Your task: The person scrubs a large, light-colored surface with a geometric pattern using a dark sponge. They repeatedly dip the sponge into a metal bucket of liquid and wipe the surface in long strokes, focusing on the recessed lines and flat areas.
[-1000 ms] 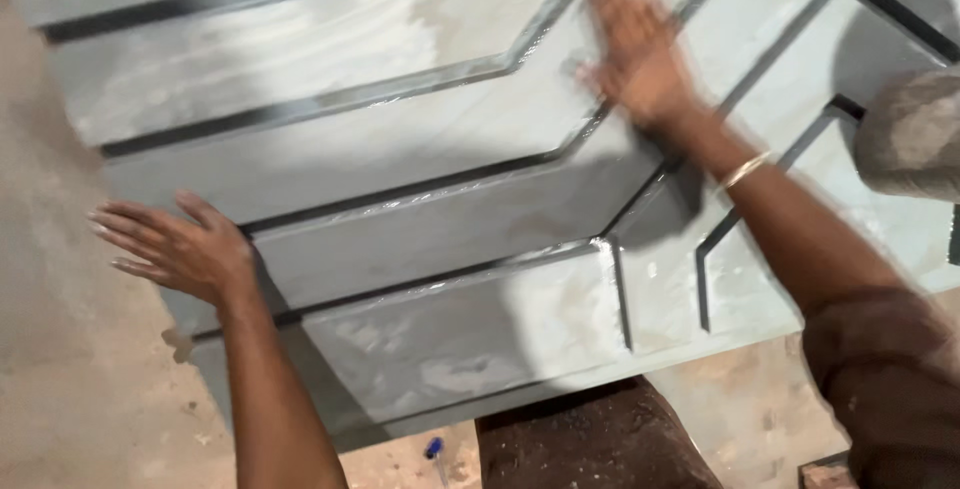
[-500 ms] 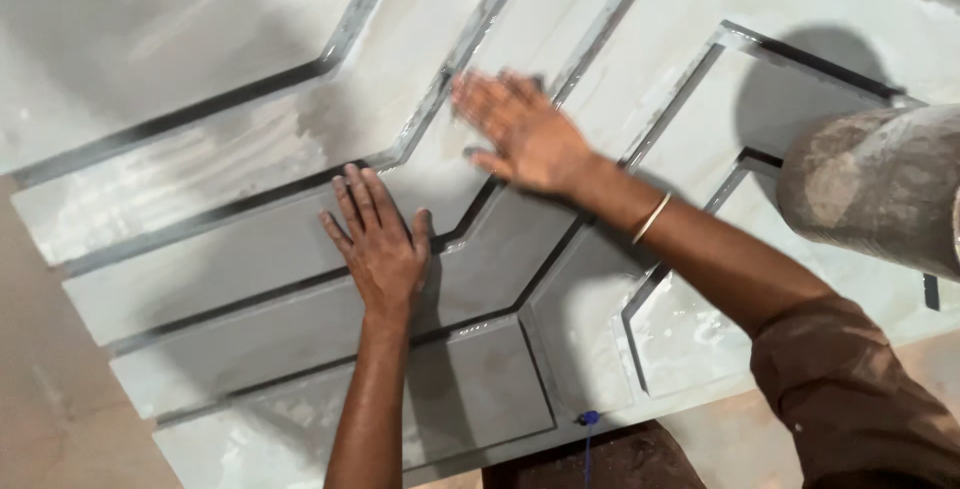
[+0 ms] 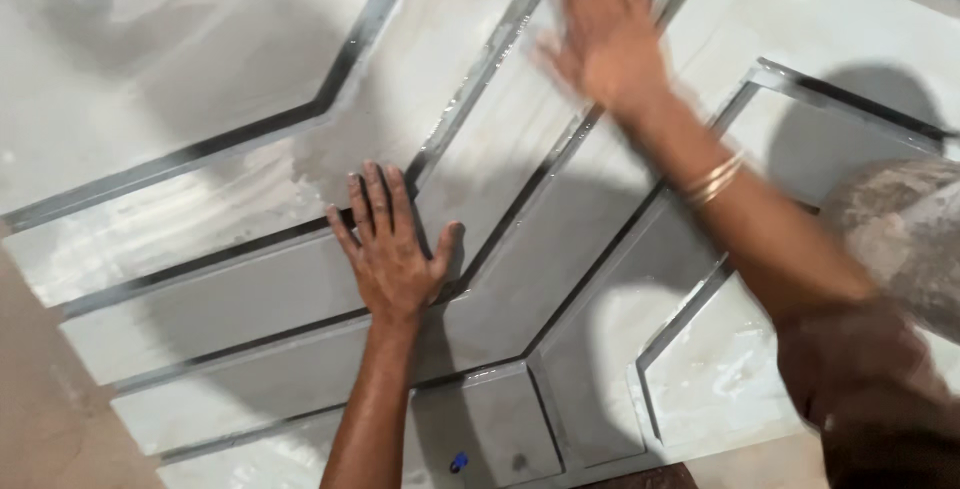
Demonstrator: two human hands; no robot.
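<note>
From the head camera we look down on a big grey panel point(image 3: 200, 79) with dark grooves point(image 3: 350, 59) that bend and run across it in long lines. Our left hand point(image 3: 392, 249) lies flat on the panel near the middle, palm down. Its fingers are close together and the thumb sticks out to the side, and it holds nothing. The fingertips sit right on one dark groove. Our right hand point(image 3: 605, 34) is higher up on the panel, well apart from the left one. It looks blurry, but we can see the fingers are open and spread, with nothing in them — we cannot tell for sure if the palm touches the panel. Thin gold bangles point(image 3: 712, 179) sit on the right wrist. A small blue thing point(image 3: 458, 462) lies near the bottom edge of the panel, just beside our left arm — it is too small to tell what it is.
</note>
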